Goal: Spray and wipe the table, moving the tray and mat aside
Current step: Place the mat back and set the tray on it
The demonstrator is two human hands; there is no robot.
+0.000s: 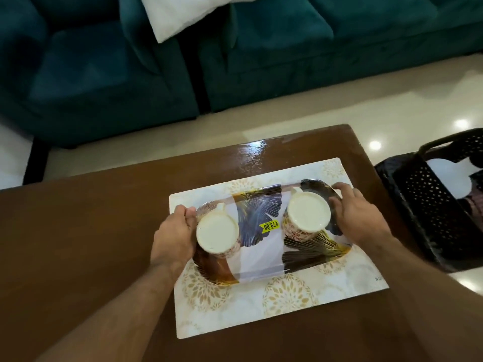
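**Tray gripped at both ends, table not yet cleared for wiping**

The glossy brown wooden table carried a wet-looking sheen on its far part, beyond the mat, which may have been spray or only reflected light; the view could not settle it. No spray bottle or cloth was in sight, so the wiping appeared mostly or wholly ahead.

On the table lay the pale rectangular placemat with gold leaf rosettes, flat and skewed slightly. On the mat sat the oblong glossy tray printed with blue, black and gold fan leaves, a yellow price sticker at its centre. Neither had been moved aside.

Two cream patterned cups stood upside down on the tray, one at the left end and one at the right end.

The left hand curled its fingers round the tray's left rim, just beside the left cup. The right hand had its fingers bent over the right rim, gripping it. Judged from this, the lift of the tray was the step in hand; shifting the mat and cleaning beneath remained.
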